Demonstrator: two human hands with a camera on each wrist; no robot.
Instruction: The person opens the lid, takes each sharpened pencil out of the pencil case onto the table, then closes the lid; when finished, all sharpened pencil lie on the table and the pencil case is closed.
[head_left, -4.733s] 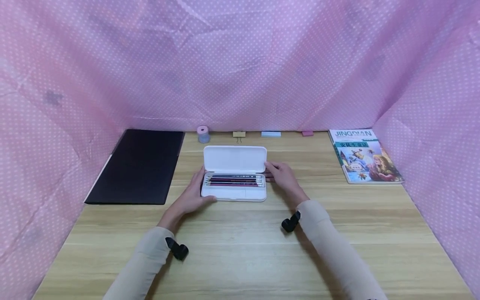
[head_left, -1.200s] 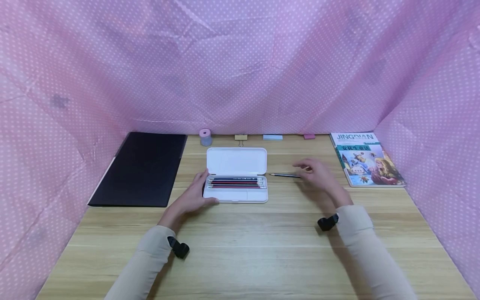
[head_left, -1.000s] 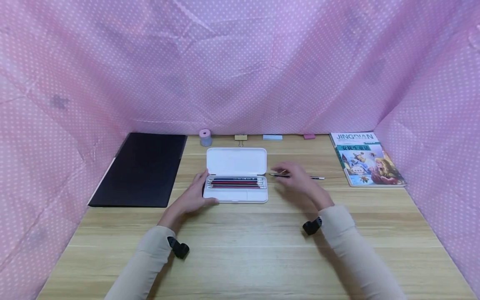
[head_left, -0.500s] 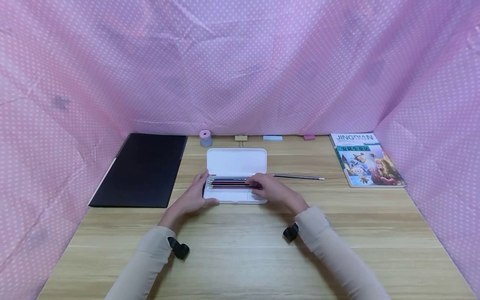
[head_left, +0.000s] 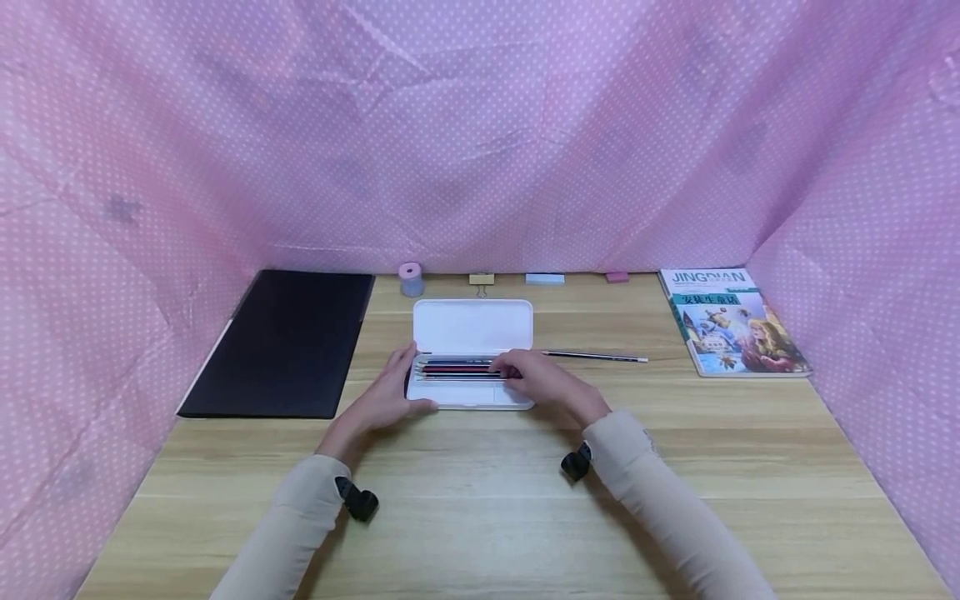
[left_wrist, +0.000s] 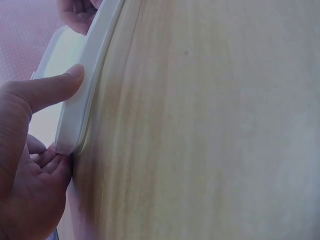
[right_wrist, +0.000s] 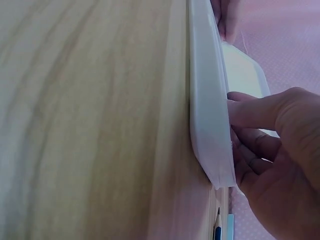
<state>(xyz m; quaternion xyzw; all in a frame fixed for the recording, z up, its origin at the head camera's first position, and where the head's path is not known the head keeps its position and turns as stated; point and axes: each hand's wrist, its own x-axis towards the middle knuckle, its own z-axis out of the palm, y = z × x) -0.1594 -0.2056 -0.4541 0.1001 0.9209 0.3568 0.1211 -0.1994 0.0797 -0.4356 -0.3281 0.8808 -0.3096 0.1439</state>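
Note:
A white pencil case (head_left: 472,397) lies open on the table, its lid (head_left: 472,325) raised at the back. Several dark and reddish pencils (head_left: 453,370) lie side by side in it, points to the left. My left hand (head_left: 384,393) grips the case's left end, thumb (left_wrist: 75,75) on the front wall and fingers at the side. My right hand (head_left: 536,375) reaches over the right end with curled fingers (right_wrist: 255,140), pinching at a pencil's eraser end; its fingertips are hidden behind the case wall. One dark pencil (head_left: 596,357) with a white end lies right of the case.
Along the back stand a pink-and-grey roll (head_left: 411,280), a yellow binder clip (head_left: 482,280), a light blue block (head_left: 544,278) and a small pink block (head_left: 617,277). A black folder (head_left: 281,346) lies left, a picture book (head_left: 735,325) right. Pink dotted cloth (head_left: 480,150) encloses the table.
My right hand left the lid's edge, and a pencil now lies right of the case. From that pencil the hand moved left into the case. My left hand stayed.

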